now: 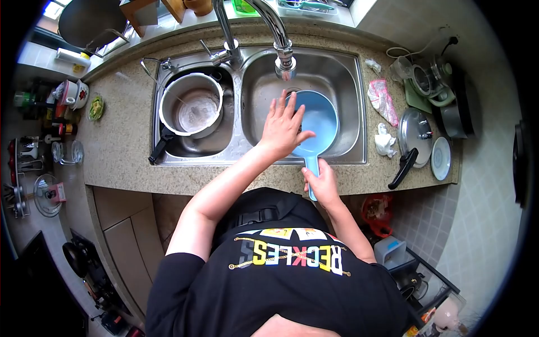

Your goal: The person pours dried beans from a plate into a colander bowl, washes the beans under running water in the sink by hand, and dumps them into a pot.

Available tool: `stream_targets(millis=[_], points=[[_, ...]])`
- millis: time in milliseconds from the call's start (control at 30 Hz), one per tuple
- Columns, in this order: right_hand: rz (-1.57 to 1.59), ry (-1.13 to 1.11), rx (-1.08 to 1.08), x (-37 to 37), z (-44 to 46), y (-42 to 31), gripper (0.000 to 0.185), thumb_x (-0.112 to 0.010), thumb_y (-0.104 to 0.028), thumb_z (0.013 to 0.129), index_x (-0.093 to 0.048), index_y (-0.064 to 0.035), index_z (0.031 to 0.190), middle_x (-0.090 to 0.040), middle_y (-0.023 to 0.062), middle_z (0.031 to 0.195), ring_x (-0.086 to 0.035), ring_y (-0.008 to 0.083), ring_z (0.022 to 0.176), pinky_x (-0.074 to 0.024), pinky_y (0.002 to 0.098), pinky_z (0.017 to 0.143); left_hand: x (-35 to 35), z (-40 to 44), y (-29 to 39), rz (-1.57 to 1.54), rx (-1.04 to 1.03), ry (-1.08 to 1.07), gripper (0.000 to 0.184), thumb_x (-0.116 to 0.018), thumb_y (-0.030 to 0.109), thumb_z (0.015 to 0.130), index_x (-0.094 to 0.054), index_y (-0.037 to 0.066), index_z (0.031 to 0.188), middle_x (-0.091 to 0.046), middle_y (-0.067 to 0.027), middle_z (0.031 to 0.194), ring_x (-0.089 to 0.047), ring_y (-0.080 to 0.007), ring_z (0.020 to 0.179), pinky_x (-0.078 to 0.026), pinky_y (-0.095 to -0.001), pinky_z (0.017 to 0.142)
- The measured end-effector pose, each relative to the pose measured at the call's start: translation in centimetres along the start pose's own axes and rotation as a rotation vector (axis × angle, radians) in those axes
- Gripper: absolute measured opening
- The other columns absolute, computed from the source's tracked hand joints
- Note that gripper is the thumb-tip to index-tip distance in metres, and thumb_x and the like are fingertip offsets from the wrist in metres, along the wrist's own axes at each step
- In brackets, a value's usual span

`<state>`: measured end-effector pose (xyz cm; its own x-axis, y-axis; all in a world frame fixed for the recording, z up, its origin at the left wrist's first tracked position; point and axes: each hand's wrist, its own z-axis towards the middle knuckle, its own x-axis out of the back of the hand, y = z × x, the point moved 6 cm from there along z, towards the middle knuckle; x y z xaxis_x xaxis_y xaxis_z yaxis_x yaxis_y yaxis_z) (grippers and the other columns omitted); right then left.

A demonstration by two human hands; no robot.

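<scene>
A light blue plastic water dipper [322, 124] is over the right basin of the steel sink [264, 73], its bowl facing up. My right hand [322, 182] is closed around its handle near the sink's front edge. My left hand [285, 126] has its fingers spread, palm down, over the dipper's left rim; I cannot tell whether it touches. Above the basin hangs the chrome faucet [283, 53]. In the left basin stands a grey pot [193, 104] with a whitish, cloudy inside and a black handle [161, 145].
On the right counter lie a pink-and-white cloth or packet [383, 101], crumpled white tissue [384, 140], a pot lid [414, 132] with a black handle, and a white dish [441, 158]. A small green-filled bowl [96, 106] sits at the left. Below the counter is a red bin [377, 215].
</scene>
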<state>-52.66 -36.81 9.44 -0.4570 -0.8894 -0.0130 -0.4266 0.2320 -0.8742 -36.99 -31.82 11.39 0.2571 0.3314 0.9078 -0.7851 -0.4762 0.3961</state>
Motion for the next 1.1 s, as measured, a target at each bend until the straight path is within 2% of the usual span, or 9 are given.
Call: stream_targets(millis=[233, 300, 333, 467, 500, 567, 633, 833, 1100], points=[[-0.005, -0.003, 0.000, -0.6, 0.2, 0.8, 0.016, -0.061, -0.012, 0.085, -0.051, -0.0003, 0.089, -0.054, 0.0028, 0.064, -0.053, 0.0095, 0.047, -0.0452, 0.0246, 0.043, -0.6, -1.7, -2.2, -0.145, 0.070, 0.034, 0.057, -0.042, 0.026, 0.093, -0.022, 0.003, 0.141, -0.017, -0.0274, 0.145, -0.007, -0.0429, 0.137, -0.009, -0.0498, 0.111], [-0.013, -0.021, -0.003, -0.9, 0.1, 0.9, 0.017, -0.061, -0.013, 0.085, -0.051, -0.0003, 0.088, -0.054, 0.0030, 0.064, -0.053, 0.0098, 0.046, -0.0452, 0.0247, 0.043, -0.2, -2.2, -3.2, -0.484, 0.078, 0.138, 0.058, -0.048, 0.015, 0.090, -0.023, 0.003, 0.140, -0.021, -0.0259, 0.144, -0.012, -0.0406, 0.137, -0.013, -0.0454, 0.111], [-0.015, -0.021, -0.001, -1.0, 0.1, 0.8, 0.017, -0.061, -0.013, 0.085, -0.051, -0.0003, 0.088, -0.054, 0.0030, 0.064, -0.053, 0.0098, 0.046, -0.0452, 0.0247, 0.043, 0.9, -2.8, -3.5, -0.499, 0.099, 0.259, 0.053, -0.052, 0.007, 0.087, -0.032, 0.001, 0.137, -0.036, -0.0238, 0.138, -0.029, -0.0345, 0.133, -0.025, -0.0395, 0.108], [0.071, -0.038, -0.040, -1.7, -0.2, 0.9, 0.016, -0.061, -0.013, 0.085, -0.051, -0.0008, 0.087, -0.054, 0.0040, 0.064, -0.052, 0.0103, 0.046, -0.0447, 0.0249, 0.043, 1.0, -5.2, -7.5, -1.018, 0.373, 0.367, 0.036, -0.053, 0.012, 0.090, -0.050, -0.002, 0.123, -0.056, -0.0139, 0.121, -0.054, -0.0198, 0.112, -0.040, -0.0304, 0.096], [0.102, -0.054, -0.052, -2.0, -0.2, 1.0, 0.015, -0.061, -0.012, 0.085, -0.051, -0.0010, 0.087, -0.054, 0.0043, 0.064, -0.052, 0.0104, 0.046, -0.0446, 0.0250, 0.043, -0.8, -6.1, -9.9, -1.116, 0.430, 0.294, 0.033, -0.050, 0.009, 0.092, -0.050, -0.001, 0.123, -0.055, -0.0132, 0.122, -0.051, -0.0190, 0.115, -0.039, -0.0281, 0.098], [0.064, -0.075, -0.063, -2.5, -0.2, 1.3, 0.016, -0.060, -0.012, 0.085, -0.051, -0.0012, 0.092, -0.053, 0.0034, 0.066, -0.051, 0.0094, 0.048, -0.0448, 0.0238, 0.044, -1.5, -8.1, -11.5, -1.596, 0.721, 0.375, 0.031, -0.048, 0.005, 0.092, -0.050, -0.003, 0.121, -0.055, -0.0157, 0.121, -0.052, -0.0204, 0.114, -0.041, -0.0298, 0.098], [0.025, -0.097, -0.075, -3.2, -0.1, 1.4, 0.019, -0.060, -0.012, 0.086, -0.051, -0.0013, 0.098, -0.052, 0.0025, 0.068, -0.050, 0.0084, 0.050, -0.0451, 0.0227, 0.044, -1.3, -9.8, -12.9, -1.768, 0.875, 0.420, 0.032, -0.042, -0.007, 0.088, -0.047, -0.009, 0.120, -0.053, -0.0217, 0.120, -0.051, -0.0279, 0.115, -0.043, -0.0330, 0.100], [-0.068, -0.145, -0.043, -6.4, 0.4, 0.2, 0.017, -0.060, -0.013, 0.086, -0.050, -0.0019, 0.093, -0.052, 0.0021, 0.068, -0.049, 0.0086, 0.050, -0.0448, 0.0233, 0.044, -2.0, -14.3, -15.8, -1.928, 0.993, 0.480, 0.026, -0.050, -0.016, 0.080, -0.053, -0.010, 0.106, -0.058, -0.0223, 0.108, -0.058, -0.0314, 0.104, -0.051, -0.0312, 0.091], [-0.187, -0.292, 0.039, -13.1, 3.7, -2.1, 0.018, -0.060, -0.013, 0.085, -0.048, -0.0012, 0.090, -0.052, 0.0027, 0.066, -0.050, 0.0093, 0.050, -0.0444, 0.0244, 0.044, -3.6, -19.2, -19.5, -2.043, 1.098, 0.601, 0.011, -0.053, -0.005, 0.086, -0.053, -0.007, 0.098, -0.061, -0.0182, 0.094, -0.063, -0.0275, 0.090, -0.054, -0.0290, 0.083]])
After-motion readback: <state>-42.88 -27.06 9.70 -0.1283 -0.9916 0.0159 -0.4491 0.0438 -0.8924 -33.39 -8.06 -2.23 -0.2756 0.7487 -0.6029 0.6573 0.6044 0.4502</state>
